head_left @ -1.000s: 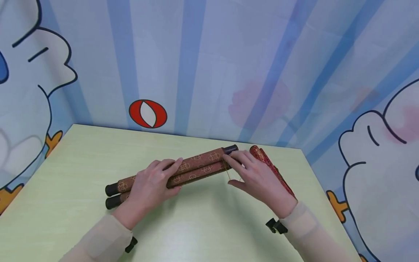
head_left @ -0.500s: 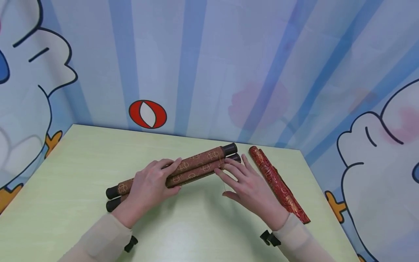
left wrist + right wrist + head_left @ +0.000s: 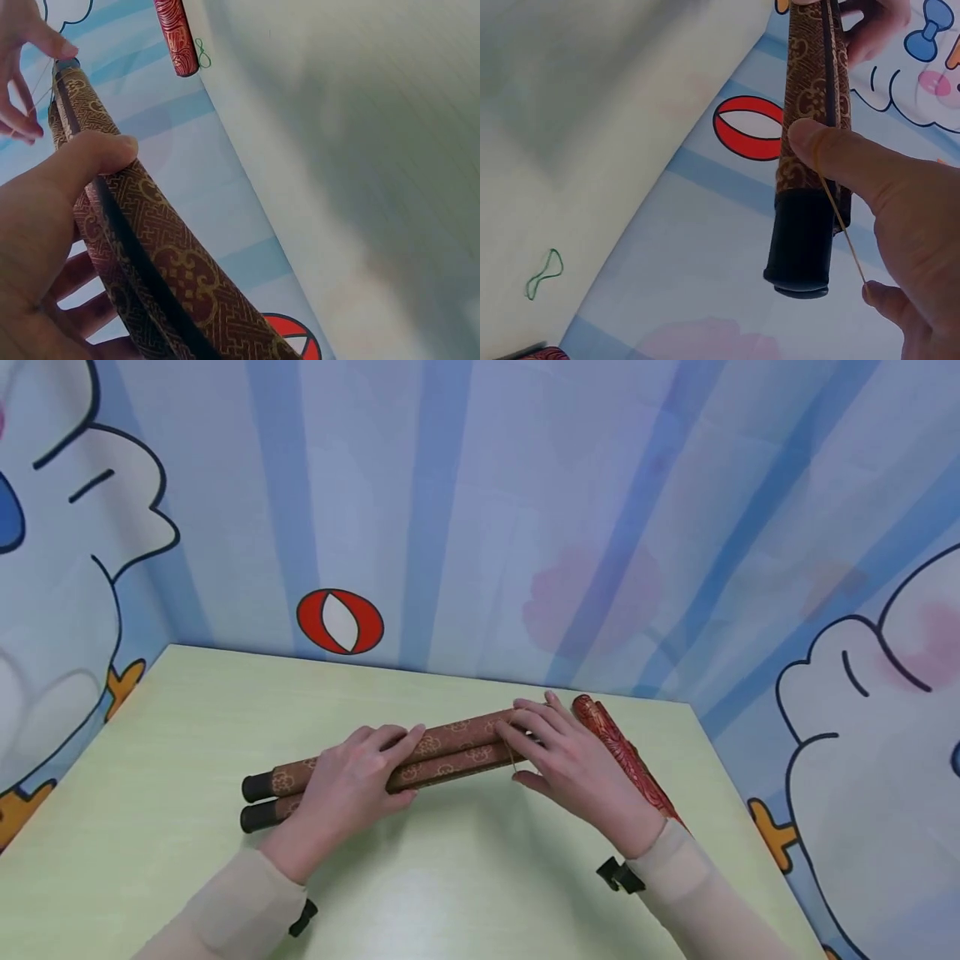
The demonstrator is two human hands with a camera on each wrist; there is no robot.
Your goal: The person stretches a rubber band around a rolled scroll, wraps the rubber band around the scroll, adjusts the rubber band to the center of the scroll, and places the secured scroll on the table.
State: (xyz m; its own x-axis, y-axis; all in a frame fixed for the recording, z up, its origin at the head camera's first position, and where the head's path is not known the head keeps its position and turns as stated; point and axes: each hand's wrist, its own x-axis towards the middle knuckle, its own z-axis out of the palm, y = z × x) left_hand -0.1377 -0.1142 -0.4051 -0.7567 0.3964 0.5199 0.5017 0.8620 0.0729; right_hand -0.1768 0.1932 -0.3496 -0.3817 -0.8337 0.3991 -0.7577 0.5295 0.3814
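Note:
A brown patterned scroll (image 3: pixel 450 747), rolled from both sides into two parallel rolls with black end knobs (image 3: pixel 258 787), is held tilted above the table. My left hand (image 3: pixel 356 777) grips it left of the middle, thumb on the near side, fingers over the far side. At the right end is my right hand (image 3: pixel 573 760), covering the knobs there in the head view. A thin yellow rubber band (image 3: pixel 844 221) stretches between two digits of this hand. One of those digits touches the scroll in the right wrist view. Whether the band encircles both rolls, I cannot tell.
A red patterned scroll (image 3: pixel 618 747) lies at the table's right, partly behind my right forearm. A small green band (image 3: pixel 545 275) lies on the table (image 3: pixel 420 893), seen in both wrist views. Behind the table hangs a blue striped cloth (image 3: pixel 465 527) with cartoon figures.
My right hand first drew back from the right end, baring both black knobs, then came back over them with the rubber band on its fingers. My left hand has kept its grip.

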